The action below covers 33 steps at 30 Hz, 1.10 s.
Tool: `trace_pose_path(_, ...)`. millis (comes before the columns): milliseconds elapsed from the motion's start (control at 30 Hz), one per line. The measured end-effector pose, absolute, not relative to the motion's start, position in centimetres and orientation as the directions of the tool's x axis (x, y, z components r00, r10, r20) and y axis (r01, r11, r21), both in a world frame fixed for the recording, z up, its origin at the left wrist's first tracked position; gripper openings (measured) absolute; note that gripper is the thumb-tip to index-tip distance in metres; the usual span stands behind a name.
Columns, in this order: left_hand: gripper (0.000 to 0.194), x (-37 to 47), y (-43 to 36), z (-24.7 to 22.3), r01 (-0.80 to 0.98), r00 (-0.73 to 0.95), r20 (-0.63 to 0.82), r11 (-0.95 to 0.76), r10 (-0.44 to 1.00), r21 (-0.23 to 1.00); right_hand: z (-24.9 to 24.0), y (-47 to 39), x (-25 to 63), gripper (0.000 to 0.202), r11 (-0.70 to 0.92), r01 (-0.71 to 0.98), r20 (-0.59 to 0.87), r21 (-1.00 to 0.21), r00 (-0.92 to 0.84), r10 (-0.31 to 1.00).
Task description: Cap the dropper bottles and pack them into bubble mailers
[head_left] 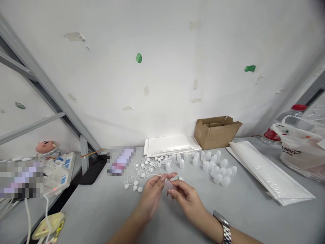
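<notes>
My left hand (153,192) pinches one end of a small translucent white piece (169,185), shaped like a small cup or cap. My right hand (186,198) has its fingers closed on the other end of the same piece, just above the table. Behind my left hand lies a loose pile of small white parts with thin loops or cords (146,169). Two small white bottle-like pieces (181,163) stand upright beyond my fingers. A group of frosted, rounded pieces (218,169) is spread out to the right. Whether a cord is also between my fingers is hidden.
White padded envelopes (167,145) lie by the wall, with more envelopes (269,169) at right. An open cardboard box (218,132) stands behind. A plastic bag (302,149) and a red-capped bottle (271,134) are far right. A blurred phone-like object (122,161) and a power strip (61,174) are left.
</notes>
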<state>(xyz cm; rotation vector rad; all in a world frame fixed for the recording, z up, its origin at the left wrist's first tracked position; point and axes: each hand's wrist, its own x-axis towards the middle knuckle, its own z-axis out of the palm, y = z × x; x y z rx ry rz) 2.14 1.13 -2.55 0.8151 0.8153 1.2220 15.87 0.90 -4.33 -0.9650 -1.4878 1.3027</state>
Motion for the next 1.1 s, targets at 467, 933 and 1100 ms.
trace_pose_path(467,0.024,2.0,0.7,-2.8,-0.286,0.288,-0.046,0.132,0.956,0.949,-4.5,1.5,15.6,0.035,-0.151,-0.300,0.016,-0.942,-0.487,0.873)
trace_pose_path(933,0.025,1.7,1.5,-2.0,-0.471,0.169,-0.116,0.184,0.979,0.863,-4.4,2.1,15.8,0.035,-0.203,-0.326,-0.011,-0.924,-0.505,0.863)
trace_pose_path(1100,0.019,2.4,1.3,-2.2,-0.484,0.193,-0.162,0.238,0.968,0.842,-4.4,1.9,15.5,0.035,-0.126,-0.302,0.004,-0.945,-0.396,0.918)
